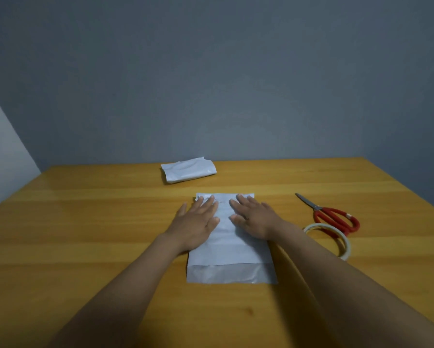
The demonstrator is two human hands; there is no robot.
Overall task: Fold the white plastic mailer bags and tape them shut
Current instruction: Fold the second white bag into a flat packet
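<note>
My left hand and right hand press the mailer, fingers straight; my forearm half-hides the tape at 3 o'clock.

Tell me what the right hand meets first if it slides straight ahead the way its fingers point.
The right hand presses the flat mailer bag; beyond its far edge is bare table, then probably the right end of the folded bag, though it might just miss.
</note>
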